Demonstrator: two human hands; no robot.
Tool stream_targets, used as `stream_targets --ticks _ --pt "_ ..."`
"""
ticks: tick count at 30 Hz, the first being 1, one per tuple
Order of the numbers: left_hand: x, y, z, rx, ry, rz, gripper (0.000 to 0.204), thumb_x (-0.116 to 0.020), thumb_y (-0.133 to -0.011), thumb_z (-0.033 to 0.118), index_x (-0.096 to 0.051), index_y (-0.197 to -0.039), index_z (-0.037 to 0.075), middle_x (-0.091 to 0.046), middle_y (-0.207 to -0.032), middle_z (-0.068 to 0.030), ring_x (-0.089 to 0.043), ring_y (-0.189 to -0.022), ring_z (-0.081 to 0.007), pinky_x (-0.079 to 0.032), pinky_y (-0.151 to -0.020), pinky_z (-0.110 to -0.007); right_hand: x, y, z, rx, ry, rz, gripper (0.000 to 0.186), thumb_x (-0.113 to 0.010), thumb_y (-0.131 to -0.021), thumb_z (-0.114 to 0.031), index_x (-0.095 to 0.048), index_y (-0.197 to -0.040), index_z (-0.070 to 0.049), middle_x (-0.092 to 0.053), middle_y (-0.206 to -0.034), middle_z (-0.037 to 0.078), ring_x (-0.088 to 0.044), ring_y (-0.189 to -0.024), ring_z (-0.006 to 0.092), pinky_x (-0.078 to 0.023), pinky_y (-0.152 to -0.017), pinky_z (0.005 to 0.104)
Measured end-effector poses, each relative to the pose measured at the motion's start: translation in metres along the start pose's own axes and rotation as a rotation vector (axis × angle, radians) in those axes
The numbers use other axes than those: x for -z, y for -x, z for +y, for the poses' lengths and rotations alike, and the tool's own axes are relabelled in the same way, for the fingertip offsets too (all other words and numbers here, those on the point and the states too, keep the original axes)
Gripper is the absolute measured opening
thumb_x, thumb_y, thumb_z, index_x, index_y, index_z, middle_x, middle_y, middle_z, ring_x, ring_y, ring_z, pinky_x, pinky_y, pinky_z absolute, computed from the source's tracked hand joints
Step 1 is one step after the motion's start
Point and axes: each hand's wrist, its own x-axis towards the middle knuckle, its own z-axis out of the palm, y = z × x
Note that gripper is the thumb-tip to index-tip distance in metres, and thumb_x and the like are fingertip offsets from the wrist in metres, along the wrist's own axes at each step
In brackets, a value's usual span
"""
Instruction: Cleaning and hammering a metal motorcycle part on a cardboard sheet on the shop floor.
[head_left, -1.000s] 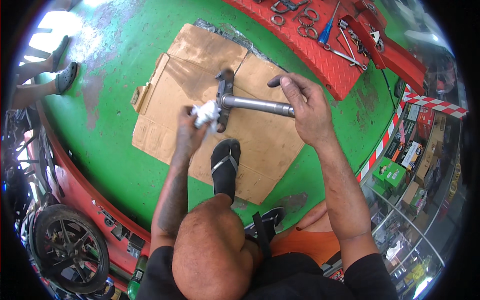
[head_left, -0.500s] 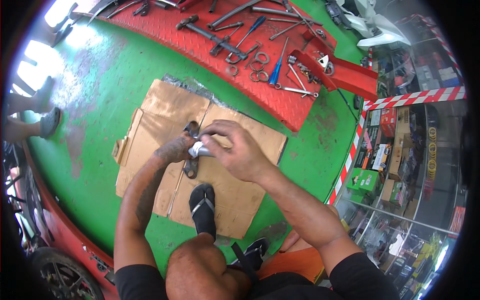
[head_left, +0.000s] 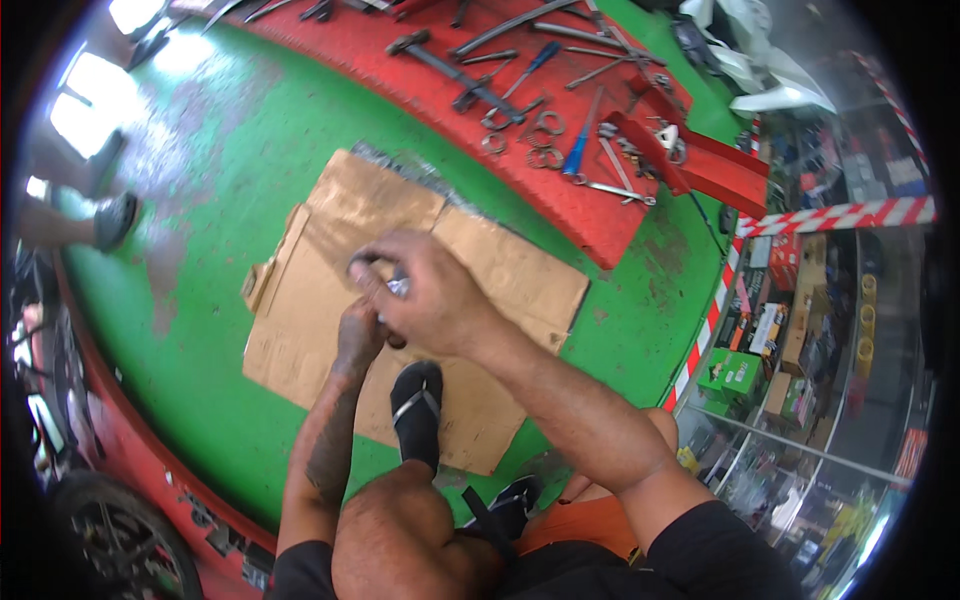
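Observation:
Both of my hands meet over the cardboard, around a motorcycle steering stem (head_left: 399, 287) with a silver tube and a dark clamp plate. My left hand (head_left: 360, 335) is closed on the part from the near left. Above and to the right of it, my right hand (head_left: 432, 295) curls its thumb and fingers around the silver portion. Only a bit of silver and a dark lower end show between the hands; the rest is covered. Below lies the flattened cardboard (head_left: 500, 270), with my sandalled foot (head_left: 417, 405) on its near part.
A red metal platform (head_left: 480, 130) at the back carries a hammer, wrenches, metal rings and a blue-handled screwdriver (head_left: 577, 150). Another person's feet (head_left: 115, 220) stand at the left. Glass shelves (head_left: 760, 430) with boxes line the right; a wheel (head_left: 120, 540) is at lower left.
The steering stem has turned in my hands, so its clamp plate and tube are now mostly hidden. My left forearm has swung inward, and my right hand has shifted left over the part.

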Motion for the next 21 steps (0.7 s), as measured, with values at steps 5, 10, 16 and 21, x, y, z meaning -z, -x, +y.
stream_targets --ticks 5,10,16,21 --pt "-0.003 0.027 0.041 -0.160 0.021 0.238 0.038 -0.069 -0.092 0.013 -0.058 -0.127 0.005 -0.069 -0.105 -0.0066 -0.067 -0.094 -0.0235 -0.054 -0.084 -0.037 -0.008 -0.006 0.004 0.011 -0.011 -0.021 0.024 -0.059 -0.099 -0.022 -0.070 -0.101 0.000 -0.066 -0.098 0.014 -0.063 -0.095 0.0271 -0.047 -0.090 0.0376" --pt "-0.051 0.015 0.113 -0.375 0.124 -0.077 0.043 -0.073 -0.088 0.014 -0.058 -0.127 0.004 -0.068 -0.109 -0.0090 -0.068 -0.098 -0.0257 -0.053 -0.086 -0.039 -0.012 -0.006 -0.007 0.184 0.082 0.022 0.026 -0.055 -0.101 -0.025 -0.070 -0.107 -0.004 -0.066 -0.107 0.012 -0.058 -0.112 0.0282 -0.038 -0.105 0.0419" --pt "-0.011 -0.028 0.132 -0.348 -0.110 -0.544 0.043 -0.078 -0.084 0.018 -0.062 -0.121 0.003 -0.070 -0.106 -0.0118 -0.068 -0.098 -0.0259 -0.053 -0.086 -0.039 0.022 -0.011 -0.016 0.448 0.270 -0.241 0.040 -0.066 -0.093 -0.041 -0.072 -0.111 -0.007 -0.068 -0.112 0.015 -0.054 -0.124 0.0350 -0.034 -0.113 0.0495" --pt "-0.002 -0.033 0.126 -0.274 -0.193 -0.584 0.043 -0.082 -0.081 0.022 -0.065 -0.115 0.003 -0.072 -0.103 -0.0141 -0.069 -0.099 -0.0260 -0.053 -0.086 -0.039 0.021 -0.026 0.007 0.239 -0.032 -0.327 0.028 -0.064 -0.097 -0.026 -0.070 -0.111 -0.003 -0.072 -0.107 0.013 -0.067 -0.106 0.0269 -0.050 -0.098 0.0396"
